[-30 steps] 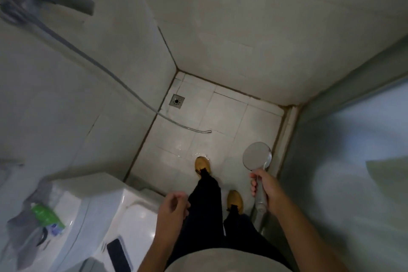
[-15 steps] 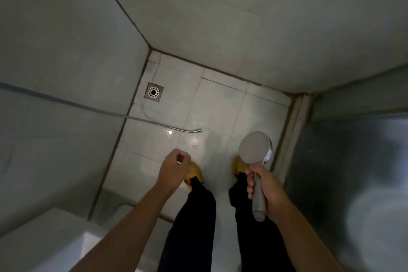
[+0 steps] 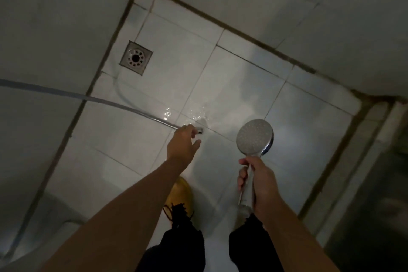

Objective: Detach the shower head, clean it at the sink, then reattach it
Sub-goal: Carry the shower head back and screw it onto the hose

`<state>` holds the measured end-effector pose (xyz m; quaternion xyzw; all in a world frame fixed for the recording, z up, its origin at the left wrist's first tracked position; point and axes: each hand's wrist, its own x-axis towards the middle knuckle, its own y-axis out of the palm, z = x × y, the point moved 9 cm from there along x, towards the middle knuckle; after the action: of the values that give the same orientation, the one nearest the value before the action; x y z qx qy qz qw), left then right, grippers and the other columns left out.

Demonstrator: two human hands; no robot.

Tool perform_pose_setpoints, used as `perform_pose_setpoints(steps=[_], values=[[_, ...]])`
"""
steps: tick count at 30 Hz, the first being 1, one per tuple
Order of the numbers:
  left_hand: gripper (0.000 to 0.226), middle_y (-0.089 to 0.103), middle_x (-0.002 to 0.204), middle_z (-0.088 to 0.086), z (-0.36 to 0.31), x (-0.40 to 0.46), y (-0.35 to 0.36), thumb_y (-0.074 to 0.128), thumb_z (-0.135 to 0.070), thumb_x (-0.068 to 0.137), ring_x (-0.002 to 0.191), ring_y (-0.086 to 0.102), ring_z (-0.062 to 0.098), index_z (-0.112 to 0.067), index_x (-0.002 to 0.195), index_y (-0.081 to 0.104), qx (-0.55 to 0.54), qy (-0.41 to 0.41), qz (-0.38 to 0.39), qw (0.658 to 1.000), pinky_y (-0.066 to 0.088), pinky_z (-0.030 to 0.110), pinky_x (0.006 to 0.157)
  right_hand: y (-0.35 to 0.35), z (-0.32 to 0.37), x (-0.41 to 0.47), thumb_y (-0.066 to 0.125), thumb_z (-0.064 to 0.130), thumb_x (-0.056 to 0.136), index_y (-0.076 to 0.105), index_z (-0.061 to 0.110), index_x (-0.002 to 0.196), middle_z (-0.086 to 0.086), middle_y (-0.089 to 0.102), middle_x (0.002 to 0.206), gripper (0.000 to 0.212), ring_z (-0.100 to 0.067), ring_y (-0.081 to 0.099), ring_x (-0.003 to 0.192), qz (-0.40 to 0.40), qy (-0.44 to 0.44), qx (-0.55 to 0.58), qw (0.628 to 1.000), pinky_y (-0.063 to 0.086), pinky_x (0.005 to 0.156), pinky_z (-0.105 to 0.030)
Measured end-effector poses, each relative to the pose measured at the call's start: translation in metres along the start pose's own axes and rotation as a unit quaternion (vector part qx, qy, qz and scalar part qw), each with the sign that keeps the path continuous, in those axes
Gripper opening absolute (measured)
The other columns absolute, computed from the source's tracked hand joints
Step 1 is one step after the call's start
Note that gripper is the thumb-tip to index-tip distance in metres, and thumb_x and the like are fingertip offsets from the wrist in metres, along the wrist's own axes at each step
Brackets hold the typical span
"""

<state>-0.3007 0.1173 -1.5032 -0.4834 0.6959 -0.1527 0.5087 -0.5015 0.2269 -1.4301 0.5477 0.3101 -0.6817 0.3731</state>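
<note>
Down in the shower corner now, and the right hand point(image 3: 257, 183) has its fingers wrapped firmly round the handle of the shower head point(image 3: 255, 137), spray face turned up toward the camera, the head itself just above that fist and free of any hose. Over to its left, the left hand point(image 3: 182, 144) is stretched low toward the loose end of the hose point(image 3: 199, 130); fingers look loosely curled at the metal fitting, right at it, though whether they actually pinch it I cannot tell. The hose trails off further left along the wall, with wet floor tiles point(image 3: 231, 86) glistening just beyond the fingertips and the floor drain point(image 3: 136, 58) well past them. By my reading this is the reattaching step. Next comes bringing the fitting across to the base of the handle, lining up the thread squarely and turning it tight.
</note>
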Motion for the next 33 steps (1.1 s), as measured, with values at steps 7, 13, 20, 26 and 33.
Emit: perform_pose_setpoints(steps=[7, 13, 20, 26, 33], values=[[0.034, 0.058, 0.116, 0.000, 0.042, 0.073, 0.063, 0.069, -0.019, 0.085, 0.106, 0.051, 0.018, -0.018, 0.115, 0.055, 0.076, -0.003, -0.012, 0.997, 0.049, 0.031, 0.080, 0.021, 0.007, 0.072, 0.048, 0.025, 0.099, 0.059, 0.006, 0.095, -0.002, 0.050, 0.053, 0.022, -0.014, 0.046, 0.040, 0.028, -0.012, 0.001, 1.000, 0.039, 0.038, -0.025], [0.029, 0.058, 0.109, 0.000, 0.055, 0.096, 0.083, 0.077, -0.013, 0.073, 0.101, 0.053, 0.024, -0.021, 0.097, 0.064, 0.155, 0.075, -0.022, 0.985, 0.048, 0.037, 0.076, 0.025, 0.010, 0.096, 0.047, 0.024, 0.100, 0.058, 0.005, 0.094, -0.003, 0.049, 0.053, 0.023, -0.014, 0.045, 0.040, 0.030, -0.009, -0.016, 0.999, 0.039, 0.038, -0.024], [0.027, 0.061, 0.106, 0.013, 0.030, 0.061, 0.044, 0.069, -0.021, 0.086, 0.098, 0.056, 0.031, -0.006, 0.107, 0.062, 0.095, 0.146, -0.067, 0.982, 0.045, 0.043, 0.086, 0.032, 0.010, 0.072, 0.048, 0.025, 0.099, 0.058, 0.008, 0.089, -0.001, 0.048, 0.052, 0.022, -0.013, 0.045, 0.039, 0.011, 0.017, 0.028, 0.999, 0.038, 0.037, -0.021], [0.023, 0.062, 0.102, 0.011, -0.014, -0.007, -0.060, 0.054, -0.021, 0.098, 0.085, 0.062, 0.010, -0.007, 0.116, 0.056, -0.207, 0.032, -0.041, 0.977, 0.049, 0.012, 0.071, 0.055, 0.025, -0.005, 0.048, 0.026, 0.099, 0.056, 0.010, 0.085, 0.000, 0.048, 0.052, 0.022, -0.012, 0.046, 0.039, 0.017, 0.051, 0.116, 0.992, 0.039, 0.039, -0.019], [0.021, 0.054, 0.086, 0.001, -0.127, -0.144, -0.228, 0.047, -0.024, 0.100, 0.078, 0.053, 0.004, -0.009, 0.107, 0.059, -0.217, 0.047, -0.097, 0.970, 0.043, 0.008, 0.066, 0.095, 0.089, -0.143, 0.051, 0.027, 0.099, 0.055, 0.011, 0.083, 0.000, 0.050, 0.053, 0.023, -0.011, 0.048, 0.040, 0.053, 0.017, 0.159, 0.986, 0.042, 0.040, -0.019]])
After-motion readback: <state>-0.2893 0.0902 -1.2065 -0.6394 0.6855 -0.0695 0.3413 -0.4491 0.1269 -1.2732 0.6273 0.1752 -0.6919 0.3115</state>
